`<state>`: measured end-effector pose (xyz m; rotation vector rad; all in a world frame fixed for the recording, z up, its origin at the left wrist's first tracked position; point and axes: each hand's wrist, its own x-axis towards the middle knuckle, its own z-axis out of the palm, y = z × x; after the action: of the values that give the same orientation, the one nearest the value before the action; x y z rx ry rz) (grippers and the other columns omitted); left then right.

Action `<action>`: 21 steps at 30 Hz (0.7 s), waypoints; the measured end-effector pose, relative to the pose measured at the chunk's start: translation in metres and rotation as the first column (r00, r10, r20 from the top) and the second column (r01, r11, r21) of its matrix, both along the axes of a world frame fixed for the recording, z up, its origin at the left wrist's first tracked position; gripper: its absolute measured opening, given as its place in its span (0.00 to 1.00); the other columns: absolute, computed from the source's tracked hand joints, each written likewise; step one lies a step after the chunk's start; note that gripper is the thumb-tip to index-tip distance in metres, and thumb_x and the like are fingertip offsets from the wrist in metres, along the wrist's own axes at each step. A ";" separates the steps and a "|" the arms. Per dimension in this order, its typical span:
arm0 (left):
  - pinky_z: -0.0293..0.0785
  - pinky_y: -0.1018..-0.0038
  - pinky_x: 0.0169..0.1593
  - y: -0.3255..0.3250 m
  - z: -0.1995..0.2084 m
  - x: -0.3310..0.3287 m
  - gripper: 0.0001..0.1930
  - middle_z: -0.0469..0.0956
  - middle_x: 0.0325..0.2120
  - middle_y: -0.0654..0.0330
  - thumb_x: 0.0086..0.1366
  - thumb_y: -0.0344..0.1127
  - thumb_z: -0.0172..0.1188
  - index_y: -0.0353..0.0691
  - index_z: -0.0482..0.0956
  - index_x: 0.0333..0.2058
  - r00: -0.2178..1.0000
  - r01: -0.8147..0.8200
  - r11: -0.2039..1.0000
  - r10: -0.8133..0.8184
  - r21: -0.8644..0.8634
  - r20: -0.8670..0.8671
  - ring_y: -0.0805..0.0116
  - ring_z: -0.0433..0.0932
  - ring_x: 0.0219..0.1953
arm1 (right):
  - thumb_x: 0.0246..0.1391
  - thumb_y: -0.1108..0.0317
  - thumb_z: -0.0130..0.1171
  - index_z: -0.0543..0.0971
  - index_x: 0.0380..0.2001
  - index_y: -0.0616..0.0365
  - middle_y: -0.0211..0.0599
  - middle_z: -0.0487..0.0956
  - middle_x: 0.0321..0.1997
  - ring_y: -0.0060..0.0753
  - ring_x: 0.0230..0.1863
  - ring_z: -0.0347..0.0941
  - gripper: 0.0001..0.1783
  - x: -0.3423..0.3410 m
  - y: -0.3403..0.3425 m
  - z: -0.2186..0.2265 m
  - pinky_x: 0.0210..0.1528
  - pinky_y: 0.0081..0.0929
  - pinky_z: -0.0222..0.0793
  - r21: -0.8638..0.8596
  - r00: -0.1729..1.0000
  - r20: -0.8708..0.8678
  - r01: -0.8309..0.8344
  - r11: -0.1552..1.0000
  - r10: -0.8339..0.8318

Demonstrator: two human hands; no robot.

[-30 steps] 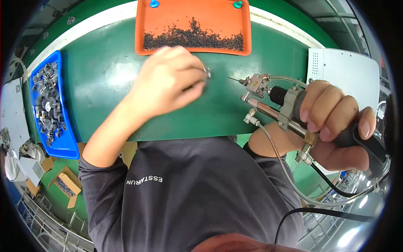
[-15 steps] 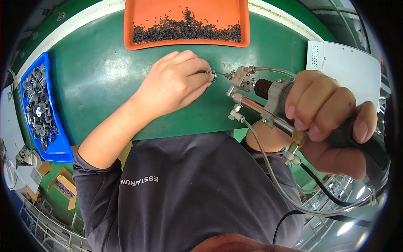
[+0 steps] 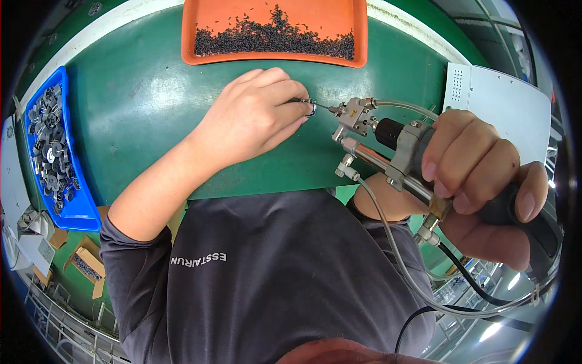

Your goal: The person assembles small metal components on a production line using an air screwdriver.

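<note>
My left hand is closed, its fingers pinching a small dark part with a shiny rim above the green work mat. Most of that part is hidden behind the fingers. My right hand wraps round the dark pistol grip of a metal dispensing gun with hoses attached. The gun's thin needle points left, its tip at or very close to the part; I cannot tell whether they touch.
A shallow orange tray with many tiny black pieces stands at the far side. At the left, a blue tray holds many round black-and-metal parts. A pale panel lies at the right. A clear hose loops down from the gun.
The view has shifted slightly. Both hands keep their holds, with the gun's needle still close to the small part; no clear change in the grip.
</note>
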<state>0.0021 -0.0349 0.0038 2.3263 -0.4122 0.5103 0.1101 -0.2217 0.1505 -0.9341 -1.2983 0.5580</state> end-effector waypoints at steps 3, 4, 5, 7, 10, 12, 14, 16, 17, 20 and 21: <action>0.75 0.66 0.42 0.000 0.002 0.004 0.09 0.82 0.39 0.62 0.53 0.30 0.72 0.38 0.86 0.34 0.999 0.030 1.000 -0.030 -0.008 0.023 0.61 0.80 0.40 | 0.60 0.38 0.64 0.75 0.51 0.48 0.25 0.75 0.26 0.22 0.24 0.72 0.29 0.008 0.003 -0.004 0.29 0.24 0.69 0.015 0.999 -0.003 0.042 0.999 -0.042; 0.75 0.66 0.42 0.002 0.001 0.002 0.10 0.82 0.40 0.62 0.52 0.30 0.73 0.39 0.86 0.35 0.999 0.038 0.997 -0.035 -0.061 0.040 0.61 0.80 0.40 | 0.60 0.38 0.64 0.76 0.51 0.48 0.25 0.75 0.26 0.22 0.24 0.72 0.29 0.000 -0.005 0.002 0.29 0.24 0.69 0.024 0.999 -0.011 0.038 0.999 -0.038; 0.75 0.66 0.42 0.001 0.003 0.006 0.11 0.82 0.40 0.62 0.51 0.29 0.73 0.39 0.86 0.35 0.995 0.079 0.990 -0.071 -0.116 0.072 0.60 0.80 0.40 | 0.60 0.38 0.65 0.76 0.50 0.48 0.25 0.75 0.26 0.22 0.23 0.72 0.29 0.010 0.003 -0.005 0.29 0.23 0.69 0.029 0.998 -0.004 0.065 0.997 -0.065; 0.75 0.66 0.42 0.003 0.002 0.000 0.11 0.82 0.40 0.62 0.50 0.29 0.74 0.39 0.86 0.35 0.997 0.019 0.993 -0.011 -0.113 0.072 0.59 0.80 0.40 | 0.59 0.38 0.65 0.76 0.50 0.49 0.25 0.76 0.26 0.22 0.23 0.72 0.29 0.045 -0.060 0.018 0.29 0.23 0.70 0.055 0.999 -0.036 0.032 0.998 -0.030; 0.75 0.64 0.43 -0.001 0.004 0.009 0.13 0.81 0.41 0.62 0.49 0.29 0.74 0.40 0.86 0.35 0.992 0.055 0.995 -0.045 -0.087 0.114 0.58 0.79 0.41 | 0.59 0.38 0.66 0.77 0.49 0.49 0.24 0.76 0.25 0.21 0.23 0.72 0.29 0.027 -0.006 -0.009 0.29 0.22 0.70 0.079 0.995 -0.040 0.091 0.993 -0.088; 0.75 0.64 0.44 0.002 0.000 0.002 0.13 0.81 0.42 0.62 0.49 0.29 0.74 0.40 0.86 0.36 0.993 0.028 0.998 -0.022 -0.051 0.114 0.58 0.78 0.42 | 0.58 0.38 0.67 0.77 0.48 0.49 0.24 0.76 0.25 0.21 0.22 0.73 0.28 0.015 0.000 -0.010 0.29 0.22 0.70 0.097 0.996 -0.060 0.073 0.993 -0.068; 0.73 0.66 0.46 0.001 -0.001 0.004 0.09 0.80 0.42 0.68 0.52 0.32 0.71 0.44 0.87 0.33 0.994 0.006 1.000 -0.005 -0.008 0.111 0.65 0.77 0.45 | 0.58 0.39 0.68 0.78 0.48 0.49 0.24 0.76 0.25 0.20 0.22 0.73 0.28 0.013 -0.003 -0.010 0.29 0.22 0.70 0.112 0.994 -0.072 0.096 0.989 -0.088; 0.73 0.66 0.47 0.001 0.000 0.005 0.08 0.80 0.42 0.68 0.52 0.32 0.71 0.44 0.86 0.33 0.994 0.024 0.999 -0.021 -0.029 0.106 0.64 0.77 0.45 | 0.57 0.39 0.69 0.78 0.47 0.49 0.23 0.77 0.24 0.20 0.22 0.73 0.28 0.011 -0.018 0.008 0.28 0.21 0.70 0.125 0.991 -0.080 0.117 0.985 -0.108; 0.73 0.66 0.47 0.001 0.000 0.006 0.08 0.80 0.42 0.68 0.52 0.32 0.71 0.44 0.86 0.33 0.994 0.039 0.998 -0.033 -0.050 0.103 0.64 0.77 0.46 | 0.57 0.39 0.69 0.78 0.47 0.49 0.23 0.77 0.24 0.20 0.22 0.73 0.28 0.008 -0.021 0.000 0.28 0.21 0.70 0.130 0.990 -0.081 0.127 0.983 -0.118; 0.74 0.66 0.49 0.003 -0.002 0.006 0.07 0.80 0.42 0.68 0.53 0.32 0.71 0.44 0.85 0.31 0.997 0.033 0.994 -0.026 -0.106 0.071 0.63 0.77 0.47 | 0.56 0.39 0.70 0.79 0.46 0.49 0.23 0.77 0.24 0.20 0.22 0.73 0.28 0.006 -0.017 -0.005 0.28 0.21 0.70 0.179 0.988 -0.111 0.128 0.975 -0.110; 0.74 0.66 0.49 0.004 -0.002 0.005 0.07 0.80 0.42 0.68 0.53 0.32 0.71 0.44 0.85 0.31 0.998 0.027 0.995 -0.021 -0.101 0.067 0.63 0.77 0.47 | 0.56 0.39 0.70 0.79 0.46 0.49 0.23 0.77 0.24 0.20 0.21 0.73 0.28 0.004 -0.012 -0.009 0.28 0.21 0.70 0.219 0.986 -0.135 0.124 0.968 -0.095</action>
<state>0.0069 -0.0313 0.0017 2.2087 -0.4345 0.5839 0.1137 -0.2337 0.1418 -0.7641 -1.1637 0.3661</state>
